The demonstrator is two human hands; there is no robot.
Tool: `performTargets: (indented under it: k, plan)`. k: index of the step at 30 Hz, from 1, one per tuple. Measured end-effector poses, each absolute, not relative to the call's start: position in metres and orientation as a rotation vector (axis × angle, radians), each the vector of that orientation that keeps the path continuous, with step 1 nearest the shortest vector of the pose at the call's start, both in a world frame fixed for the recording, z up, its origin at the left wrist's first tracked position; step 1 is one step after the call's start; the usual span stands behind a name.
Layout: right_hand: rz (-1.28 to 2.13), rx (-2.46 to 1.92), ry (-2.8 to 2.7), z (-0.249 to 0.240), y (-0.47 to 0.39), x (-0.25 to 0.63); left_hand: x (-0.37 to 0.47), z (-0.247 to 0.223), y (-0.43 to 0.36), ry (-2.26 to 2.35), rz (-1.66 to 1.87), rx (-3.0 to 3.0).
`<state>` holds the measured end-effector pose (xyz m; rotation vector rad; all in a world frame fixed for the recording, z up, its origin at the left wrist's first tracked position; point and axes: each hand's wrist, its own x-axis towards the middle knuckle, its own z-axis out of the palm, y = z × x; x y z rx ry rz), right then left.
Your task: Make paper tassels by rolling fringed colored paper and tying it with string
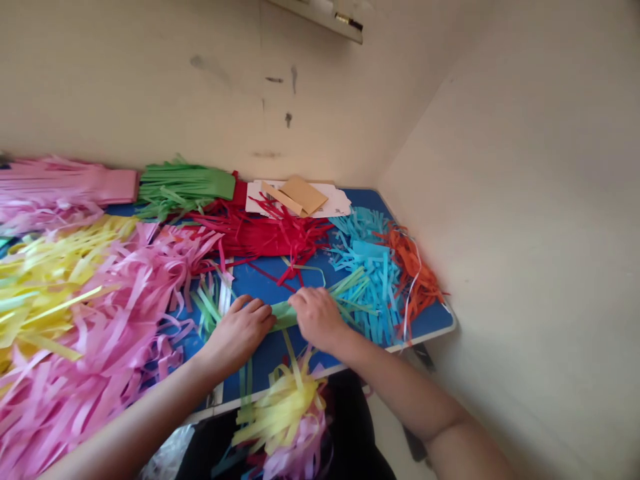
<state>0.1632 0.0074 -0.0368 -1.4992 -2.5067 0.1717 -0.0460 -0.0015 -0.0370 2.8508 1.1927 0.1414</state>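
Holding: left hand (243, 327) and right hand (321, 319), fingers (259, 310) curled closed on a flattened light-green tissue-paper fringe (284, 317), over the blue desk (433, 320) near its pale-rimmed front edge; desktop showing behind, toward crimson shredded-paper fringe (265, 237).

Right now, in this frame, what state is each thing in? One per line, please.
Left hand: fingers curled on the light green paper
Right hand: gripping the same paper
Light green paper: narrow between the hands, fringed ends spread
Red paper: fringed, lying flat
Turquoise paper: fringed, heaped
Orange paper: fringed, heaped
Dark green paper: stacked, fringed
Brown card: lying on white paper
Blue table: partly covered
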Motion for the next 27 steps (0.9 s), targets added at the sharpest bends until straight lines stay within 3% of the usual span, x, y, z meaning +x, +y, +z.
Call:
performTargets:
  k: [3,12,21,27]
  plan:
    - [0.426,-1.260,-2.645,-0.041,0.001,0.169,-0.045,-0.033,-0.009,1.212,0.107,2.859]
    - [0.537,-1.155,-2.591,-0.051,0.026,0.203,-0.060,-0.059,-0.015,1.521,0.361,2.681]
    - [0.467,-1.094,-2.512,-0.062,0.030,0.206,-0.062,-0.055,-0.014,1.549,0.392,2.724]
    - [0.356,-1.392,-2.461,-0.060,0.035,0.199,-0.064,-0.058,-0.002,1.668,0.321,2.487]
